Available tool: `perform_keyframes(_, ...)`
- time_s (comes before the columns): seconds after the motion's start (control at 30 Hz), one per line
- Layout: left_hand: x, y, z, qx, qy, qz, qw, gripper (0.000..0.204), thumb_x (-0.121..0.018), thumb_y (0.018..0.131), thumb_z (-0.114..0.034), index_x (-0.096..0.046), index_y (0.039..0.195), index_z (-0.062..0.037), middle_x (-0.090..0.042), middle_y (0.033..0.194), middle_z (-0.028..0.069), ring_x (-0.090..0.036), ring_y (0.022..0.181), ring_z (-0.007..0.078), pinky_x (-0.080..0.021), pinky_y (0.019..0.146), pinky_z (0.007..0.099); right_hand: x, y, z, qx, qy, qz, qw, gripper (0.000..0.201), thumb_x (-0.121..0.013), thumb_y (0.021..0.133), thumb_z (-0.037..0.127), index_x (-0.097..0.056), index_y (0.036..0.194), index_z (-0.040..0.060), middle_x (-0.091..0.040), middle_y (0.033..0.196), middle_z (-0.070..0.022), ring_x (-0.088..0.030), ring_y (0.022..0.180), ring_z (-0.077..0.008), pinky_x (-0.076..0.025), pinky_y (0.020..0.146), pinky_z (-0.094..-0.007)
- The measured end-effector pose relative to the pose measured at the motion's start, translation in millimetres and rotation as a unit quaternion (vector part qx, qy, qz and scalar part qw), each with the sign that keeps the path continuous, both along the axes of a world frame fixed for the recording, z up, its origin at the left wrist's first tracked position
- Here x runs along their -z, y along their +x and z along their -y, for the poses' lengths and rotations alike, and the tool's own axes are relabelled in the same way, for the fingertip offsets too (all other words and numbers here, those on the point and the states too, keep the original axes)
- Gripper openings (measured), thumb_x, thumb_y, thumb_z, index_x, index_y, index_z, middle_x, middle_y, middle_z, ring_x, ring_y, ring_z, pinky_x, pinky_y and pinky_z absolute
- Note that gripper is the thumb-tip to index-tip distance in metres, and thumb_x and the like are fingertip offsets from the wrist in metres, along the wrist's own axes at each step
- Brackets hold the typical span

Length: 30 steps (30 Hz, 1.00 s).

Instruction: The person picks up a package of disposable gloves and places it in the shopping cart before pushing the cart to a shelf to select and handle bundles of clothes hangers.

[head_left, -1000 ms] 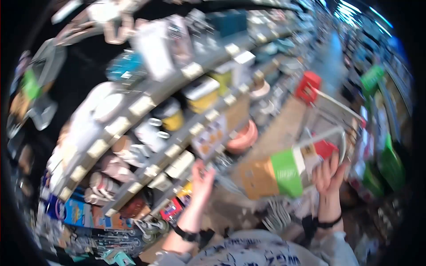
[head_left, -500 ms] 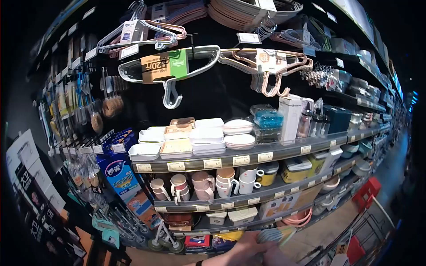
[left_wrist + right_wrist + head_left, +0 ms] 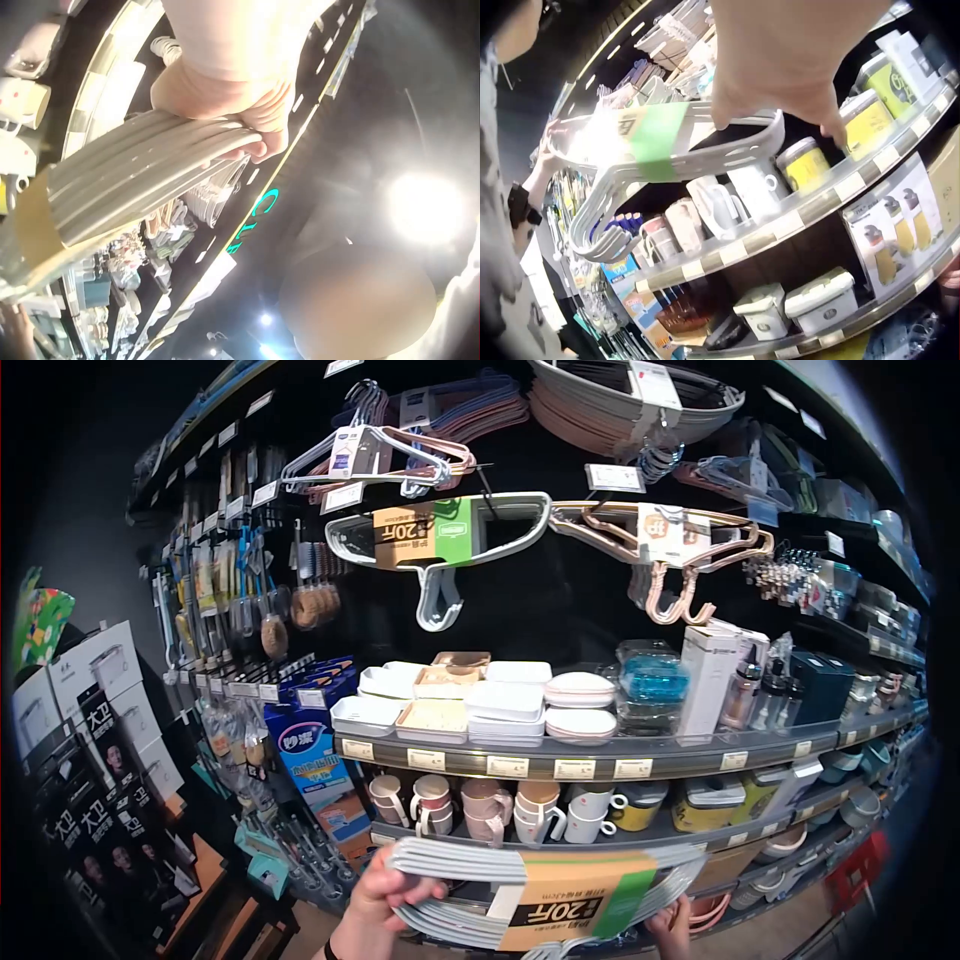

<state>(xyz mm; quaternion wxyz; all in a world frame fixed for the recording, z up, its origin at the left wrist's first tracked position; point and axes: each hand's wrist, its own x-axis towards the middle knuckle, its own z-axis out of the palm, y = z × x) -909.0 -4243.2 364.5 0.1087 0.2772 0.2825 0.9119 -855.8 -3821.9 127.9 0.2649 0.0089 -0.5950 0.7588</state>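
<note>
A pack of grey-white hangers (image 3: 570, 905), banded with a brown and green card sleeve, lies lengthwise across the lower head view. My left hand (image 3: 375, 900) grips its left end, fingers wrapped round the stacked bars; the left wrist view shows the same grasp on the hangers (image 3: 142, 172). At the opposite end, my right hand (image 3: 672, 932) holds the bars between thumb and fingers, partly hidden behind them. In the right wrist view the hooks (image 3: 604, 225) hang downward, below the green part of the sleeve. A matching hanger pack (image 3: 420, 532) hangs on the rack ahead.
Beige-pink hangers (image 3: 670, 535) hang right of the matching pack. Below are a shelf of white dishes (image 3: 505, 700) and a row of mugs (image 3: 485, 805). Brushes (image 3: 270, 630) hang at left, beside a blue box (image 3: 310, 755). A red cart part (image 3: 858, 870) shows at lower right.
A second ago my right hand held the pack near the cart, and my left was free. The view has swung to the hanger rack; the pack is now raised before the shelves in both hands.
</note>
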Motion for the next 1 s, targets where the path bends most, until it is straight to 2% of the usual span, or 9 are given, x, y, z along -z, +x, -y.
perform_keyframes(0.03, -4, -3, 6, 0.020, 0.049, 0.007, 0.999, 0.051, -0.065, 0.074, -0.021, -0.051, 0.109, 0.0146, -0.040, 0.046, -0.0073, -0.042, 0.048, 0.0070, -0.051, 0.080, 0.0326, -35, -6, 1, -0.055, 0.014, 0.123, 0.991, 0.079, -0.066, 0.079, 0.021, -0.017, 0.142, 0.0132, -0.046, 0.126, -0.0094, -0.053, 0.107, -0.0203, -0.049, 0.080, -0.0362)
perform_keyframes(0.1, -4, -17, 22, 0.068, 0.130, -0.017, 0.989, 0.048, -0.065, 0.077, -0.024, -0.053, 0.110, 0.0098, -0.049, 0.052, -0.0064, -0.046, 0.053, 0.0076, -0.051, 0.080, 0.0322, -134, -7, 46, -0.089, -0.178, 0.056, 0.978, 0.081, -0.063, 0.078, 0.018, -0.017, 0.143, 0.0123, -0.044, 0.129, -0.0135, -0.050, 0.113, -0.0243, -0.045, 0.091, -0.0397)
perform_keyframes(0.27, -29, -54, 54, 0.083, 0.210, -0.076, 0.971, 0.032, -0.061, 0.083, -0.028, -0.060, 0.101, -0.0018, -0.054, 0.056, -0.0049, -0.056, 0.065, 0.0106, -0.050, 0.079, 0.0317, -245, -50, 66, -0.342, -0.137, -0.212, 0.905, 0.065, -0.057, 0.083, 0.033, -0.033, 0.137, 0.0042, -0.035, 0.139, -0.0206, -0.045, 0.119, -0.0399, -0.040, 0.097, -0.0519)
perform_keyframes(0.3, -32, -65, 62, 0.090, 0.226, -0.065, 0.968, 0.029, -0.060, 0.084, -0.030, -0.062, 0.095, -0.0037, -0.051, 0.054, -0.0058, -0.054, 0.063, 0.0102, -0.050, 0.076, 0.0310, -248, -63, 69, -0.197, -0.169, -0.181, 0.949, 0.072, -0.050, 0.087, 0.053, -0.027, 0.142, 0.0110, -0.030, 0.141, -0.0219, -0.061, 0.095, -0.0353, -0.055, 0.076, -0.0488)
perform_keyframes(0.43, -61, -117, 105, 0.074, 0.263, -0.066, 0.960, 0.029, -0.058, 0.086, -0.037, -0.063, 0.081, -0.0089, -0.043, 0.051, -0.0070, -0.046, 0.056, 0.0091, -0.049, 0.070, 0.0284, -321, -114, 101, -0.099, -0.047, -0.160, 0.981, 0.051, -0.024, 0.101, 0.041, -0.026, 0.142, 0.0109, -0.053, 0.103, -0.0100, -0.057, 0.057, -0.0153, -0.056, 0.058, -0.0350)
perform_keyframes(0.53, -120, -146, 123, -0.144, 0.140, -0.051, 0.978, 0.035, -0.060, 0.085, -0.038, -0.059, 0.075, -0.0049, -0.044, 0.051, -0.0013, -0.050, 0.055, 0.0128, -0.053, 0.062, 0.0274, -369, -158, 136, -0.092, -0.027, -0.181, 0.979, 0.049, -0.030, 0.100, 0.044, -0.041, 0.128, 0.0057, -0.047, 0.079, -0.0038, -0.052, 0.052, -0.0118, -0.055, 0.057, -0.0348)
perform_keyframes(0.63, -164, -191, 152, -0.186, 0.045, -0.112, 0.975, 0.039, -0.052, 0.091, -0.045, -0.049, 0.074, -0.0092, -0.042, 0.060, -0.0011, -0.049, 0.060, 0.0127, -0.044, 0.062, 0.0296, -415, -196, 159, -0.069, 0.010, -0.156, 0.985, 0.045, -0.037, 0.096, 0.050, -0.044, 0.089, 0.0065, -0.045, 0.073, -0.0019, -0.050, 0.050, -0.0131, -0.056, 0.057, -0.0350)
perform_keyframes(0.8, -220, -259, 203, -0.342, -0.151, -0.165, 0.913, 0.050, -0.046, 0.089, -0.058, -0.049, 0.094, -0.0077, -0.039, 0.069, -0.0032, -0.046, 0.063, 0.0105, -0.044, 0.064, 0.0300, -481, -245, 194, -0.025, 0.085, -0.231, 0.969, 0.049, -0.039, 0.095, 0.053, -0.048, 0.095, 0.0045, -0.044, 0.071, -0.0009, -0.050, 0.055, -0.0109, -0.056, 0.061, -0.0336)
perform_keyframes(1.0, -272, -325, 218, -0.374, -0.165, -0.204, 0.890, 0.059, -0.057, 0.080, -0.059, -0.050, 0.100, -0.0042, -0.047, 0.078, 0.0001, -0.048, 0.067, 0.0121, -0.045, 0.069, 0.0306, -527, -307, 208, 0.011, 0.097, -0.264, 0.959, 0.049, -0.040, 0.094, 0.053, -0.048, 0.103, 0.0056, -0.044, 0.073, -0.0006, -0.050, 0.058, -0.0098, -0.056, 0.062, -0.0320)
